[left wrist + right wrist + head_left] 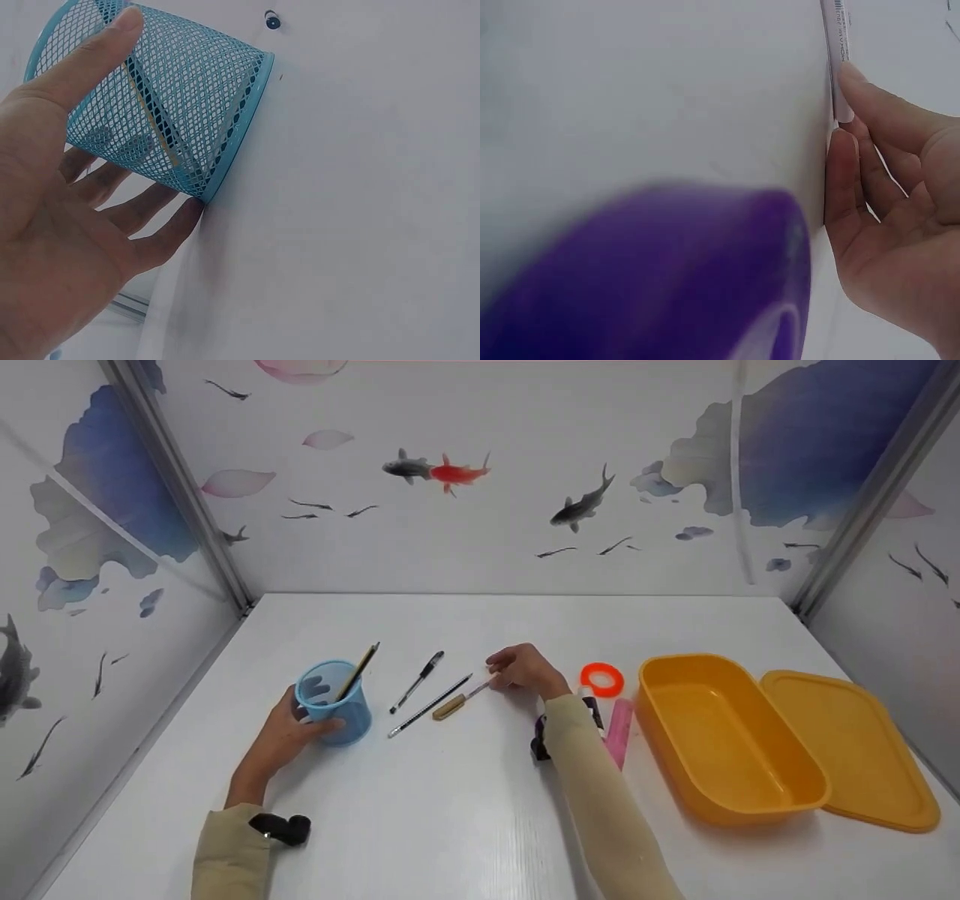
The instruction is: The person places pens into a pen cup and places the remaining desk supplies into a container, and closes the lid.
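Observation:
My left hand (289, 735) grips a light blue mesh pen cup (349, 729), which stands upright at the left. In the left wrist view the thumb lies across the mesh and the fingers reach round the other side. A dark and yellow pencil (366, 666) leans inside the cup. To the right, my right hand (525, 669) pinches the white end of a gold-capped pen (450, 707) between thumb and fingers, close over the table. Between the hands lie a striped pencil (429, 707) and a clear pen with a black cap (416, 683).
Beside the right forearm are an orange ring (616, 682), a black-and-white tube (593, 711) and a pink object (619, 727). Farther right stands a yellow box (660, 735), its lid (862, 750) next to it. A blurred purple object (705, 255) fills the right wrist view's lower left.

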The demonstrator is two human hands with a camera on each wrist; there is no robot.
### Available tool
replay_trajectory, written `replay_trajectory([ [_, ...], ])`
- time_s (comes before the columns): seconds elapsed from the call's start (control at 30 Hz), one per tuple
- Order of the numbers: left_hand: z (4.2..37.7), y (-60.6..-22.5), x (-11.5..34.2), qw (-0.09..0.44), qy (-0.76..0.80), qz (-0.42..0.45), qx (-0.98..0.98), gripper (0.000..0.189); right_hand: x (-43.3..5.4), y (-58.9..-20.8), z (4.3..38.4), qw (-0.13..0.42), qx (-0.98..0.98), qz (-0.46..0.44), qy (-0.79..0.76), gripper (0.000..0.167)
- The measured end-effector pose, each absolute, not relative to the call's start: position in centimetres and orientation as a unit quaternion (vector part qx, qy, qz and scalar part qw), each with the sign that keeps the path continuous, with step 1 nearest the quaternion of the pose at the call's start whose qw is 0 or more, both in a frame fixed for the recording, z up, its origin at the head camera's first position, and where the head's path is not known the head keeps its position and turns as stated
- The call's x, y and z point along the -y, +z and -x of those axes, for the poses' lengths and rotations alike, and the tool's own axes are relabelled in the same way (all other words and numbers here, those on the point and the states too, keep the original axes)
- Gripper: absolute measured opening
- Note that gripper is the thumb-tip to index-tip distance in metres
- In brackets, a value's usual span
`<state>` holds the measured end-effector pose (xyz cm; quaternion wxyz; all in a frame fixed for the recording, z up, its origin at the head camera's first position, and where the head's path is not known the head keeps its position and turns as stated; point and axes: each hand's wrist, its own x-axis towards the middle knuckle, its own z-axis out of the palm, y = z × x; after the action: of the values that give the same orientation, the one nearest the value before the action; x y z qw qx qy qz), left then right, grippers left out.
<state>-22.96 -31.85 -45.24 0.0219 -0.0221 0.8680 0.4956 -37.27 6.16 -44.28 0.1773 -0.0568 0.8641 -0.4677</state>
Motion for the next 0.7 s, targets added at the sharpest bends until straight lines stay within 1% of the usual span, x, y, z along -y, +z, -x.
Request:
replay_trajectory([
  [0.13,23.03,-45.27,31.82,0.023,0.492,0.024,-0.870,0.107,-6.11,-44.18,37.25,0.174,-0.867,0.054,-0.465,0.036],
  [0.37,23.23,-45.55,31.93,0.022,0.479,0.027,-0.877,0.106,-6.22,-44.60,37.34,0.156,-0.872,0.082,-0.457,0.033],
  [0.7,23.23,-45.55,31.97,0.019,0.487,0.027,-0.873,0.106,-6.90,-44.43,37.64,0.173,-0.878,0.105,-0.433,0.028],
])
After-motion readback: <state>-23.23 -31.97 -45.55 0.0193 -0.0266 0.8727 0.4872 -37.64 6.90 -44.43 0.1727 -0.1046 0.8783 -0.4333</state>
